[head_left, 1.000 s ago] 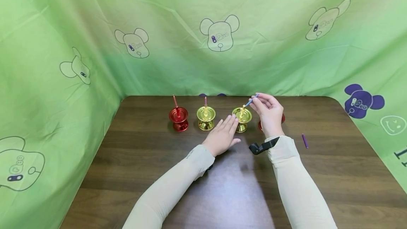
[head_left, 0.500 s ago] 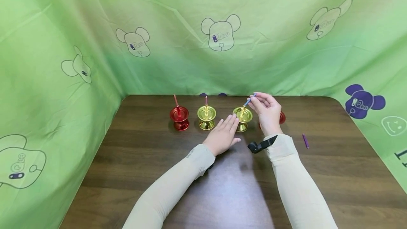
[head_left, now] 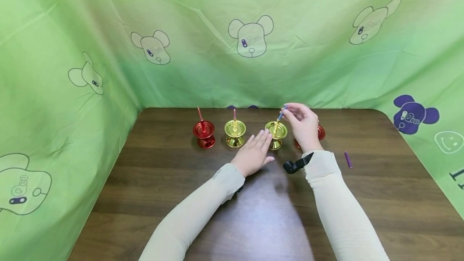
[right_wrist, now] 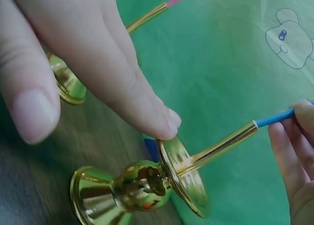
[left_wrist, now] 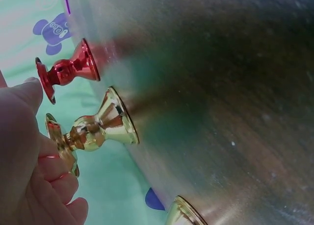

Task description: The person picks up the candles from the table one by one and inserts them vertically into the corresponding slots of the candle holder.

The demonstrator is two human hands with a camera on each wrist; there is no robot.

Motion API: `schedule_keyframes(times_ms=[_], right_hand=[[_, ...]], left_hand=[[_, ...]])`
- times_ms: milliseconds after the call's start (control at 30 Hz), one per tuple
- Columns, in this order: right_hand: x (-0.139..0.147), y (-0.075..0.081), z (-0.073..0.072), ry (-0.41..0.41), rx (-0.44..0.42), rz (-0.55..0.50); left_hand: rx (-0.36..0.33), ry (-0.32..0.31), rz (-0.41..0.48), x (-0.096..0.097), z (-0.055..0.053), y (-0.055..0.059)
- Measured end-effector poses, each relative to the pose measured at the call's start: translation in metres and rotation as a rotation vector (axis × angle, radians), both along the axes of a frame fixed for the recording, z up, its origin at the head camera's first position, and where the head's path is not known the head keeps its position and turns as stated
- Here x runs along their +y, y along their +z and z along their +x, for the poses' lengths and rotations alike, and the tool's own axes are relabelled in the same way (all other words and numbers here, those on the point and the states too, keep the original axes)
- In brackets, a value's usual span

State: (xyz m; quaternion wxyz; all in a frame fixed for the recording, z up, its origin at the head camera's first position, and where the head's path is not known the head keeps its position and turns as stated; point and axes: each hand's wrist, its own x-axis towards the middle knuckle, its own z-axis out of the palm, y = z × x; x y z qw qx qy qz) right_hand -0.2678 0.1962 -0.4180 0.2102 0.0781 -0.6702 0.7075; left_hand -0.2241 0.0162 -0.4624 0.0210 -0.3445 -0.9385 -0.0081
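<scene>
In the head view my right hand (head_left: 304, 130) pinches a slim blue candle (right_wrist: 274, 118) between thumb and fingers. The candle's lower end meets the mouth of the upright tube on a gold candle holder (right_wrist: 98, 198), roughly in line with it; how deep it sits cannot be told. My left hand (head_left: 252, 155) lies with straight fingers, their tips touching that holder's dish rim. Left of it stand a second gold candle holder (head_left: 235, 141) bearing a pinkish candle (head_left: 234, 115) and a red candle holder (head_left: 206, 142) bearing a red candle (head_left: 200, 114).
Another red candle holder (left_wrist: 73, 68) stands to the right, partly behind my right hand in the head view. A purple candle (head_left: 348, 160) lies on the wooden table (head_left: 145, 196) further right. Green printed cloth (head_left: 203, 79) hangs around the back and sides.
My right hand has moved slightly left, bringing the blue candle to a steeper angle and in line with the gold holder's tube. The left hand has stayed in place.
</scene>
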Motion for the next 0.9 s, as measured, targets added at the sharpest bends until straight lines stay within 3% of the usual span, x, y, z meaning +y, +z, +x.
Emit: schedule_keyframes(times_ms=[200,300,900], right_hand=[[0.0017,0.0020,0.0017,-0.032,0.004,0.271],[0.0033,0.0010,0.0017,-0.044,0.001,0.357],[0.0004,-0.0012,0.0083,-0.045,-0.002,0.328]], left_hand=[[-0.021,0.002,0.003,0.0005,0.0001,0.0004],[-0.014,0.004,-0.012,0.0007,0.0003,0.0010],[-0.019,0.001,0.010,0.0005,0.0023,0.0032]])
